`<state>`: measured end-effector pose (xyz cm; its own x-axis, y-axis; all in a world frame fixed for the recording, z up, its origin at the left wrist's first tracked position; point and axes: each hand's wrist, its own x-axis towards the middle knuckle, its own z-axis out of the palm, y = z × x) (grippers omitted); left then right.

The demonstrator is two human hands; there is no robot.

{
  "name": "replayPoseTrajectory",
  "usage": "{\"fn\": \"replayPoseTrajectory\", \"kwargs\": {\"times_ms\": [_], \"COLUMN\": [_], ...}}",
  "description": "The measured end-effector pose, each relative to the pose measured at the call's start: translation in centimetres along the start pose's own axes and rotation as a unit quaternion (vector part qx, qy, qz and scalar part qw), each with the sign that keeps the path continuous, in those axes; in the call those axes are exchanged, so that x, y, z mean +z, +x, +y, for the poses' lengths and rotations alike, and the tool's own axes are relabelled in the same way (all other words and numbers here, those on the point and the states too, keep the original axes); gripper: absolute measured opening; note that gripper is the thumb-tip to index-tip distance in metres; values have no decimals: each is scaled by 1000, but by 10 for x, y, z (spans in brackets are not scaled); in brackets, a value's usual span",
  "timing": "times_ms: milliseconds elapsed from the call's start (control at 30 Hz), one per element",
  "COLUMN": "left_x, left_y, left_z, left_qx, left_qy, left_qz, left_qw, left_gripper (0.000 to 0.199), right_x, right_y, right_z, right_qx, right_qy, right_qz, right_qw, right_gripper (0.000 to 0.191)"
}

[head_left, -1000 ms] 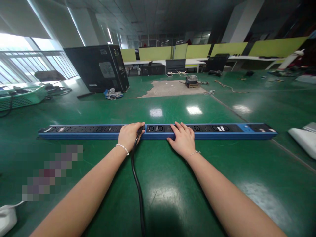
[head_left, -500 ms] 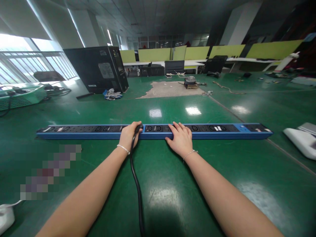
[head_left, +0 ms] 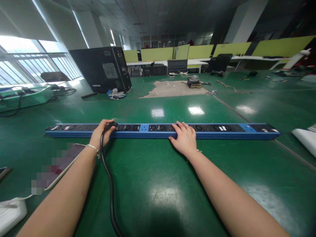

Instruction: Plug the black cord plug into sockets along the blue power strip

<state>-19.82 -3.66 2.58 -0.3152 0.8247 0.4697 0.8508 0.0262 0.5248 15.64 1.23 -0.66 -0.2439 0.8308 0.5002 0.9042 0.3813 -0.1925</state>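
Note:
A long blue power strip (head_left: 160, 135) with black socket faces lies across the green table in front of me. My left hand (head_left: 101, 132) is closed round a black power plug (head_left: 111, 125) over the strip's left part. From the plug, a thick black cable (head_left: 110, 184) runs down toward me. Whether the plug is seated in a socket cannot be made out. My right hand (head_left: 184, 136) rests on the strip right of its middle, fingers spread over the top and thumb at the near side.
A phone (head_left: 66, 161), partly blurred out, lies by my left forearm, with a white device (head_left: 12, 210) nearer. Behind are a green basket (head_left: 29, 100), a black computer case (head_left: 98, 69) and gloves (head_left: 116, 94). Another white device (head_left: 304, 141) sits at the right.
My left hand has moved left along the strip with the plug and its cable, away from the blue socket near the middle. My right hand stays in place on the strip.

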Motion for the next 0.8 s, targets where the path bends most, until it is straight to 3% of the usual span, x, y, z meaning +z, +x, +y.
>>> {"fn": "replayPoseTrajectory", "kwargs": {"times_ms": [367, 567, 800], "left_x": [15, 16, 17], "left_y": [1, -3, -6], "left_z": [-3, -6, -4], "left_qx": [55, 79, 46], "left_qy": [40, 54, 93], "left_qz": [-52, -44, -41], "left_qw": [996, 994, 994], "left_gripper": [39, 37, 41], "right_x": [0, 1, 0], "right_y": [0, 0, 0], "right_z": [0, 1, 0], "right_qx": [1, -2, -7], "right_qy": [-7, -8, -16], "right_qz": [-3, -3, -2], "right_qw": [1000, 1000, 1000], "right_gripper": [53, 52, 52]}}
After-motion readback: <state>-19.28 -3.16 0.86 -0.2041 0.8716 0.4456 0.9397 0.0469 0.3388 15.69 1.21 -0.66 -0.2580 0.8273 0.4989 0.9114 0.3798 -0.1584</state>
